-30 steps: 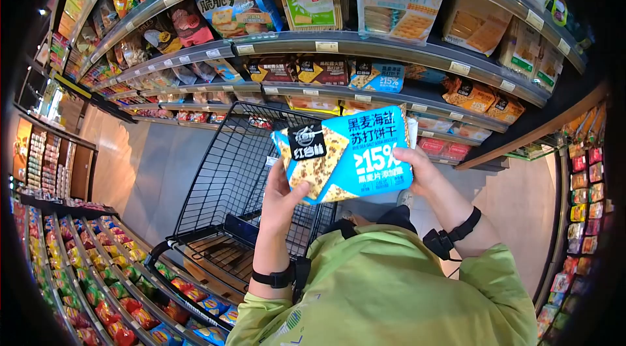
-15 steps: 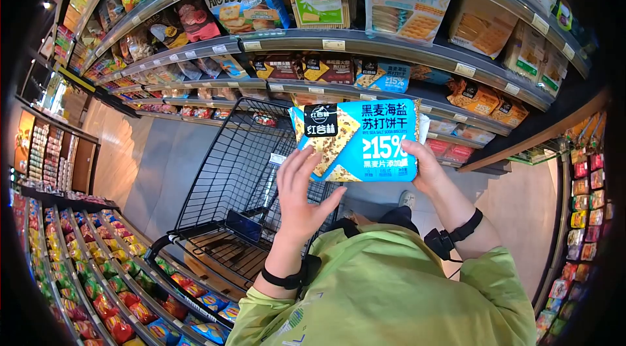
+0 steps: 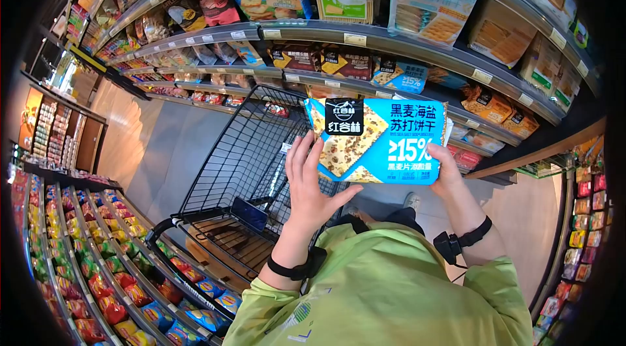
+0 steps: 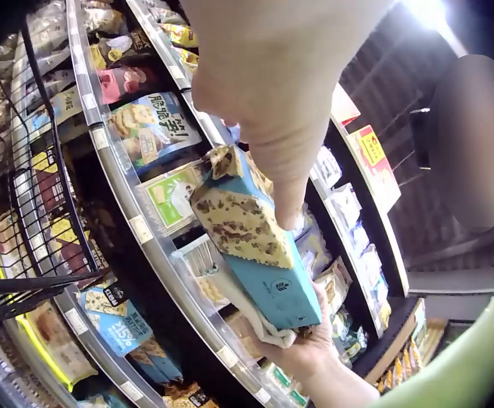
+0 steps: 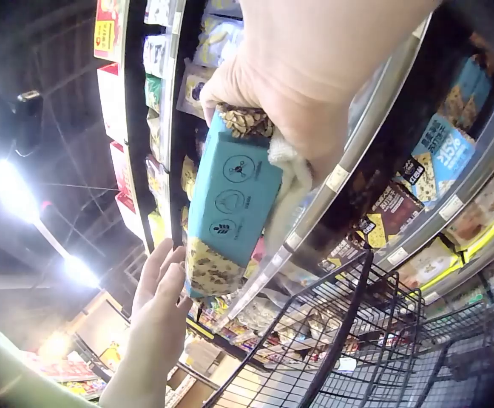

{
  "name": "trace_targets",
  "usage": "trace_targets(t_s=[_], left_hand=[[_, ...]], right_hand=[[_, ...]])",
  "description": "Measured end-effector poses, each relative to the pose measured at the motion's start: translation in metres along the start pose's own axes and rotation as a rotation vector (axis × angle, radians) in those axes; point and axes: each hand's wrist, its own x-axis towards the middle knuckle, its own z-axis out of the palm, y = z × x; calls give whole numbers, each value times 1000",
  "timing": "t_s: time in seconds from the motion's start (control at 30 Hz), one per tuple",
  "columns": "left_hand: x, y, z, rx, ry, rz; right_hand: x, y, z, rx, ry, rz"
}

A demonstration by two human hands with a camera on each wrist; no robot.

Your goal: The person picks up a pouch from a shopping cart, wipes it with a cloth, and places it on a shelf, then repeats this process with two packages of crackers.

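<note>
A blue packet of soda biscuits (image 3: 372, 144), with a biscuit picture and a black label, is held up in front of the body, its front facing me. My right hand (image 3: 448, 170) grips its right end, thumb on the front. Pressed behind the packet in that hand is a folded white cloth-like piece (image 5: 291, 180). My left hand (image 3: 312, 183) is at the packet's lower left corner, fingers straight and thumb spread out below the bottom edge. In the right wrist view the left fingertips (image 5: 158, 263) lie close beside the packet's patterned end.
A black wire shopping cart (image 3: 241, 150) stands to the left, with a dark phone-like slab (image 3: 249, 214) at its handle end. Ahead, curved shelves (image 3: 391, 40) hold biscuit packs, including a similar blue pack (image 3: 399, 75). Snack bags (image 3: 111, 287) fill the rack at lower left.
My left hand has let go of the packet's lower left, its thumb swinging off the front and its fingers straightening. The right hand keeps its grip, and the packet is now more level.
</note>
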Motion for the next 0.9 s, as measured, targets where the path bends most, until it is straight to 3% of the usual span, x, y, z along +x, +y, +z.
trace_targets(t_s=[0.57, 0.77, 0.83, 0.9], left_hand=[[-6, 1, 9, 27, -27, 11], [-1, 6, 15, 150, -129, 73], [4, 17, 19, 188, -289, 15], [6, 22, 22, 331, -278, -4]], right_hand=[[2, -4, 22, 18, 44, 6], [4, -4, 25, -11, 47, 19], [-1, -5, 40, -116, 56, 52], [-5, -11, 59, -237, -56, -36]])
